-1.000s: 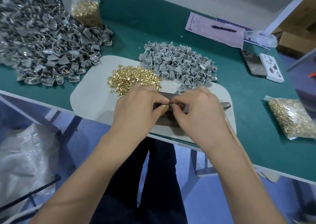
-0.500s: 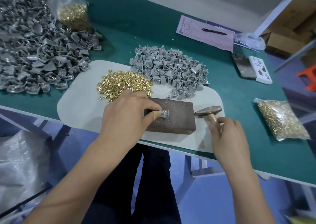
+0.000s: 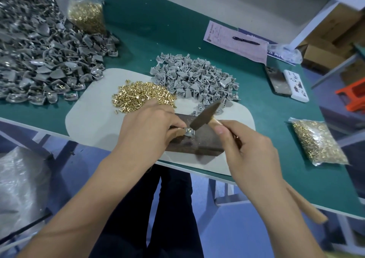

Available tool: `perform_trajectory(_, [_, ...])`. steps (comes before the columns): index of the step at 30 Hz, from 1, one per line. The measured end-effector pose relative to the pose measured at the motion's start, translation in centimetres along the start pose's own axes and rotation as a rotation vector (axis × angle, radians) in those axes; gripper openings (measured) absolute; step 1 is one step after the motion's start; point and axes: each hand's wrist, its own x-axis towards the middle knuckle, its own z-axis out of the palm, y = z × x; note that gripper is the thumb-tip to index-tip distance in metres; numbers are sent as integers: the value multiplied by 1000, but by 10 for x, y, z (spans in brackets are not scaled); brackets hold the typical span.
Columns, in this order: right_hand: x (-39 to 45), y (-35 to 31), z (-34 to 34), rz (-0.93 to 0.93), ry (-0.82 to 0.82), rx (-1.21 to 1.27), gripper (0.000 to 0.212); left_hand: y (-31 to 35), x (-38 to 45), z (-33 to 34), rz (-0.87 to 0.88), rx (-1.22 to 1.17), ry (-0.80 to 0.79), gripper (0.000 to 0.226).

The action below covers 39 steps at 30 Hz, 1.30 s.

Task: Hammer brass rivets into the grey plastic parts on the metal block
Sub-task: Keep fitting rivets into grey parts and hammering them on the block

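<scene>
While the grey plastic part (image 3: 190, 133) is sitting on the metal block (image 3: 199, 139), pinched at the left hand's (image 3: 147, 128) fingertips, the right hand (image 3: 247, 149) is gripping the hammer (image 3: 205, 115) just above; short, square taps are probably sparing those fingers

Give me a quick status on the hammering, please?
Left grip pinching small grey plastic part on dark metal block. Right grip holding wooden-handled hammer, head at the part. Nothing in the way.
</scene>
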Motion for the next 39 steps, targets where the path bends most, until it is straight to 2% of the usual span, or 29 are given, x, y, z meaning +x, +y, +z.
perform_trajectory(5, [-1,4,0,19,170,171,36,0,-1,0,-32,-34,6,19])
perform_trajectory(7, [-6,2,7,6,161,149,33,-1,0,0,-36,-33,-4,17])
perform_trajectory(10, [-12,-2,13,-23,93,-12,33,-1,0,-1,-20,-20,-13,18])
perform_trajectory(14, [-10,-2,9,27,239,80,28,-2,0,-1,-35,-29,-15,15])
perform_trajectory(18, [-7,-6,3,9,31,-89,24,-3,1,-1,-25,-33,-28,27])
perform_trajectory(20, [-4,-5,-3,27,124,-60,29,-4,1,0,-26,-39,-32,26])
perform_trajectory(22, [-5,-9,-2,54,204,55,32,-4,1,1,-39,-39,-22,16])
perform_trajectory(26, [-10,-12,6,47,36,-54,27,-3,1,1,-23,-15,-16,15])
perform_trajectory(28, [-8,-1,5,103,88,-80,27,-4,1,1,-24,-7,-10,16])
perform_trajectory(31, [-1,26,7,311,172,-84,35,-4,1,2,-18,-7,-15,18])
perform_trajectory(37, [-8,61,25,493,-10,-278,43,-6,0,6,-35,-46,2,13])
perform_trajectory(39, [-10,57,31,494,9,-331,40,-8,-1,8,-59,-121,-5,11])
